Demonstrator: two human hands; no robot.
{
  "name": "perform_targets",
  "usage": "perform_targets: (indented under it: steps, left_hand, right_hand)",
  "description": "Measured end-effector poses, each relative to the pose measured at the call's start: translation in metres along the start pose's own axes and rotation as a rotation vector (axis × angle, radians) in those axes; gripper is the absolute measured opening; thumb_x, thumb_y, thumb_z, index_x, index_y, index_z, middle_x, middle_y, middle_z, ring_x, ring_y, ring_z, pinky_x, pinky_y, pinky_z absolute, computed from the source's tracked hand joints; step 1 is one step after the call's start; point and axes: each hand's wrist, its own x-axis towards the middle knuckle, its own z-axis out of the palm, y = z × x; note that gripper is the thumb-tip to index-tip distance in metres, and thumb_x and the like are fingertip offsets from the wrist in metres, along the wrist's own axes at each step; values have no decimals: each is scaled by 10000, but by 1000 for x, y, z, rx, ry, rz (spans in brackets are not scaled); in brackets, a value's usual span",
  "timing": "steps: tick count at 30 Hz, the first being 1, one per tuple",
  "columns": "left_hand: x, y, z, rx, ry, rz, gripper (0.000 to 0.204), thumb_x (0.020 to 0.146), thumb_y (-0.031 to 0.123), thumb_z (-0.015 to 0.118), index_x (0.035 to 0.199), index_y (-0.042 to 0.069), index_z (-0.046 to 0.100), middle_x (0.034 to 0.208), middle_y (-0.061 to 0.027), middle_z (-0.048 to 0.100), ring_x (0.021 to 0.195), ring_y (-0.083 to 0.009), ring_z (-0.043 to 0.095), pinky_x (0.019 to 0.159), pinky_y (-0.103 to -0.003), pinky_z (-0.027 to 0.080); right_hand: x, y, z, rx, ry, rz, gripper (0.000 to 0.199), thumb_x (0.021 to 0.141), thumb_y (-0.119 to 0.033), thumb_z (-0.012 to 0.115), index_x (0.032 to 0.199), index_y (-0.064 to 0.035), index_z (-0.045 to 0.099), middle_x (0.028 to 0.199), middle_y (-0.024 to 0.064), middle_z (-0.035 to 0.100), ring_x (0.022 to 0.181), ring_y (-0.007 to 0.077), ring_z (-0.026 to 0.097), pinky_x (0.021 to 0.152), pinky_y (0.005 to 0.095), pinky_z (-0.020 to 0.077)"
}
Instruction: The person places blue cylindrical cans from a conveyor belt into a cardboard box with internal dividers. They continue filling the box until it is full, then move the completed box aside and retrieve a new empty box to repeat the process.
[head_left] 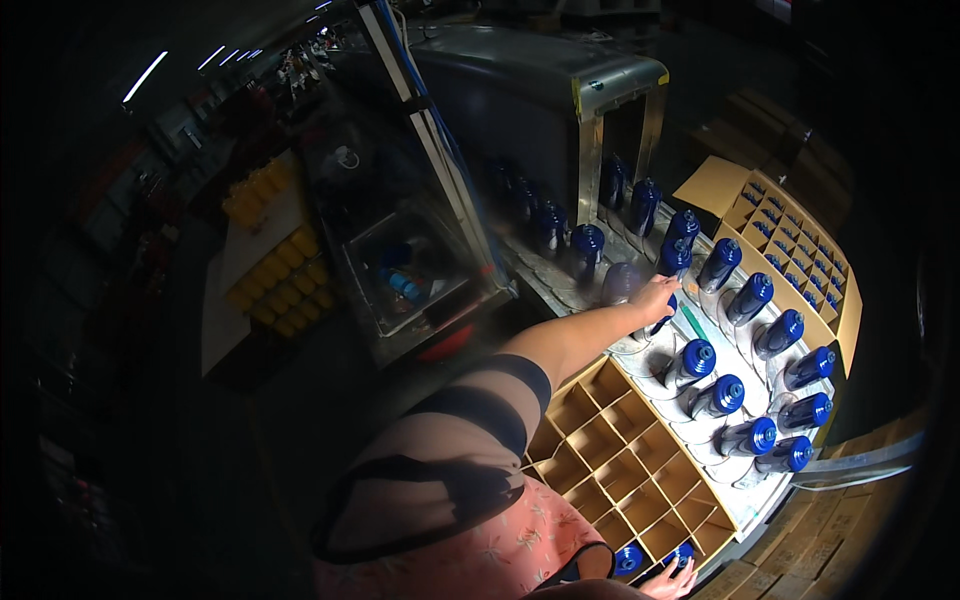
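My left hand reaches over the conveyor with its fingers closed around the upper part of a blue bottle-shaped glass piece. The hand partly covers that piece. Several like it, blue with a small knob on top and clearer lower down, stand in rows on the conveyor. At the lower edge, my right hand has its fingers bent round a blue piece in a cell of the divided cardboard box. Another blue piece sits in a nearby cell.
Beyond the conveyor stands an open carton with several blue pieces in its cells. A metal machine housing covers the conveyor's far end. At left are a metal tray and stacked yellow items. A metal rail curves at right.
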Motion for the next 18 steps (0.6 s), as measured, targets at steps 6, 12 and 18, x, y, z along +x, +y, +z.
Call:
perform_targets:
  steps: [6, 12, 18]
  left_hand:
    - [-8, 28, 9, -106, -108, -145, 350, 717, 164, 790, 1015, 75, 630, 1010, -179, 671, 992, -367, 621, 850, -422, 491]
    - [-11, 49, 31, -167, -300, -51, 310, 742, 194, 761, 1015, 100, 649, 1068, -148, 675, 998, -339, 639, 854, -380, 501]
    - [-16, 65, 58, -218, -378, 81, 313, 781, 153, 724, 1072, 76, 638, 1280, -130, 611, 1160, -281, 595, 969, -340, 461]
  right_hand:
    - [2, 27, 0, 12, -5, 1, 347, 878, -297, 681, 1190, -145, 674, 1235, 108, 608, 1202, 281, 499, 971, 390, 446]
    - [7, 33, 4, 95, -56, 96, 350, 876, -312, 679, 1201, -183, 672, 1296, 109, 561, 1206, 273, 498, 967, 379, 438]
    - [16, 32, 15, 166, 0, 132, 338, 805, -210, 740, 1135, -154, 694, 1202, -21, 656, 1237, 224, 473, 1038, 346, 391]
